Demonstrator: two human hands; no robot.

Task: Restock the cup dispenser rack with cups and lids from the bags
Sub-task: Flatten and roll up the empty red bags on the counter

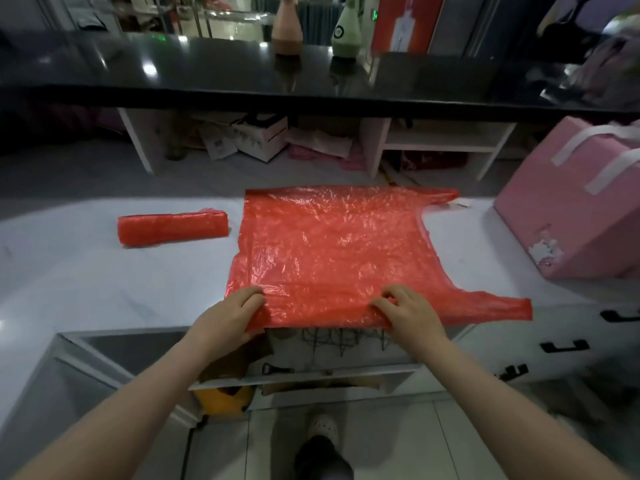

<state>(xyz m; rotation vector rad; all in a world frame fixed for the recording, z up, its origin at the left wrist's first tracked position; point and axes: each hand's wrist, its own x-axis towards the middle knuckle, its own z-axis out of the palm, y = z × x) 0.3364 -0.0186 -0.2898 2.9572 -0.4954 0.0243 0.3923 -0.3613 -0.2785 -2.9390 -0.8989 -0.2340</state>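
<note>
Left hand [239, 311] and right hand [403, 308]: both pinching near edge of flat red bag [329, 251], at counter [86, 278] front lip. Fold evenly, edge lifted level. Beyond: folded red bag [172, 227] far left, pink box [575, 216] crowding right; bare room left.

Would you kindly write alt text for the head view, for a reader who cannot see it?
Both hands pinch the near edge of a flat red plastic bag on a white counter: left hand, right hand. A folded red bag lies to the left and a pink box stands to the right.
</note>
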